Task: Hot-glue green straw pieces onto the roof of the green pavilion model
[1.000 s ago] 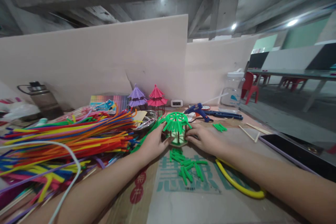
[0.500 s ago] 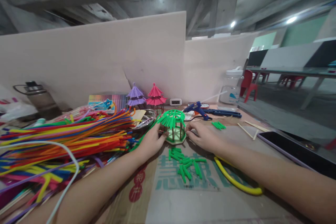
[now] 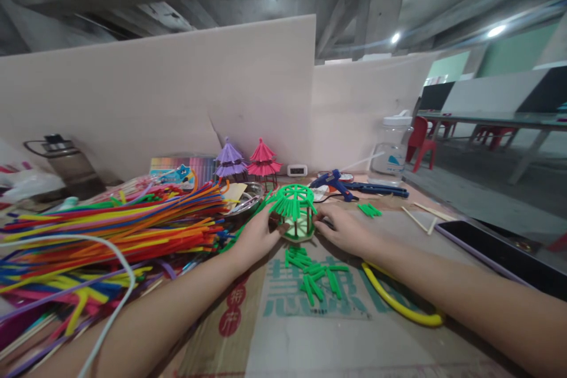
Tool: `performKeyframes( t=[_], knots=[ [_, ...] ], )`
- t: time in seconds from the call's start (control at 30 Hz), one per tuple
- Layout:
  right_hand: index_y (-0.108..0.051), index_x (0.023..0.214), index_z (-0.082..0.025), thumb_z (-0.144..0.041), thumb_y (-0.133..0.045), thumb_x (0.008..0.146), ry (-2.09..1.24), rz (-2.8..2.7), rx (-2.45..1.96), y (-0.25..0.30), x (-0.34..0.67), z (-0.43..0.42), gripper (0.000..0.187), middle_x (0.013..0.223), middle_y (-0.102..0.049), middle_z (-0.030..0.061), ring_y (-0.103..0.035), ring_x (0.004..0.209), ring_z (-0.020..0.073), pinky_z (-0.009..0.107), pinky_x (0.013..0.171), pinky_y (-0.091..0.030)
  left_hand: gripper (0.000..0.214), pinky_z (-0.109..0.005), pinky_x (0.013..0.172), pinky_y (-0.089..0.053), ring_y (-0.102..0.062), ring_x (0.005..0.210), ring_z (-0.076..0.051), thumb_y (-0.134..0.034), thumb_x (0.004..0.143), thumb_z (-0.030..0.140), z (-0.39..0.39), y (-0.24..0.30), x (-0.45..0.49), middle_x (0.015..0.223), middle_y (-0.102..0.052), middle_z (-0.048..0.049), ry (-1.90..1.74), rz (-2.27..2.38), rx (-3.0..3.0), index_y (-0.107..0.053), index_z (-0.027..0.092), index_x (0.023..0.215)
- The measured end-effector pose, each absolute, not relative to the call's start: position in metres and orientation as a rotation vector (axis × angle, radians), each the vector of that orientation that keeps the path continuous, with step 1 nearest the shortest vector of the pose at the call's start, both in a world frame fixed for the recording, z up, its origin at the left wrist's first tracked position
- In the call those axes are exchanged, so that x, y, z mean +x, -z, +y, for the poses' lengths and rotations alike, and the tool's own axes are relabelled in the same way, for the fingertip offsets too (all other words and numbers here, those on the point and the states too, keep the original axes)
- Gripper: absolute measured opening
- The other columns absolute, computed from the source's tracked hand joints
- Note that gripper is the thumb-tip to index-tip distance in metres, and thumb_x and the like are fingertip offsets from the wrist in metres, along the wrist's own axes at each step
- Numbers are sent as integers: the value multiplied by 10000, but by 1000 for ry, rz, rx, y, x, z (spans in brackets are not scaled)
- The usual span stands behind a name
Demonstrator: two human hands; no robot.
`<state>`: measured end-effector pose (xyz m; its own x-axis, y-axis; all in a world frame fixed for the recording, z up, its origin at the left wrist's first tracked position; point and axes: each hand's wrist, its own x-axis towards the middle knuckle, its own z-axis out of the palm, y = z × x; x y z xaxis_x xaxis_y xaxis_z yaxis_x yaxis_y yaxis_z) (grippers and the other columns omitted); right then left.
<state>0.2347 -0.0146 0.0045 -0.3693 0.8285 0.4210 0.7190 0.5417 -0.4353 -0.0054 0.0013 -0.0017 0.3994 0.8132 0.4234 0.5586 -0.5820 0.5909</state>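
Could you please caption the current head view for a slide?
Left hand and right hand flank a green model pavilion, short green pieces lying in front.

Both forearms (image 3: 177, 304) are bare, tapering toward the wrists (image 3: 231, 257); the fingers (image 3: 328, 211) are bare too.

Near side passable over green pieces (image 3: 313, 273) — pavilion (image 3: 291, 208) blocks middle, pipe-cleaner heap (image 3: 119, 221) left.

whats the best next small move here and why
Perhaps turn the green model slightly, since the left hand and right hand are at its sides, and its roof strips hang thickly at front left but look sparser at front right.
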Motion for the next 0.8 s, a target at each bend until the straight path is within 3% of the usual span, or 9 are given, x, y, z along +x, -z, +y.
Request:
performKeyframes(
  t=[0.3,0.5,0.8],
  knots=[
    [-621,888,-195,-170,-540,860,-267,-2165,-1237,-4,235,-15,90,932,-698,64,-625,896,209,301,792,-460,533,-391,955,-533,-653,1113,-255,-605,891,340,4,6,-7,1333,-625,-128,-1009,1139,2339,-486,176,1384],
    [-570,754,-221,-19,-456,732,-328,-2104,-1274,1,240,-9,233,767,-695,4,-646,790,179,258,711,-456,503,-401,956,-532,-661,1089,-260,-606,884,345,1,2,-5,1252,-665,-127,-1001,1175,2358,-510,170,1345],
    [-577,758,-215,-81,-461,744,-282,-2092,-1281,-3,242,-13,178,797,-686,18,-626,813,199,289,729,-433,488,-441,1035,-486,-628,1170,-282,-621,864,329,-3,2,-4,1267,-656,-140,-993,1198,2343,-548,157,1315]
  ],
)
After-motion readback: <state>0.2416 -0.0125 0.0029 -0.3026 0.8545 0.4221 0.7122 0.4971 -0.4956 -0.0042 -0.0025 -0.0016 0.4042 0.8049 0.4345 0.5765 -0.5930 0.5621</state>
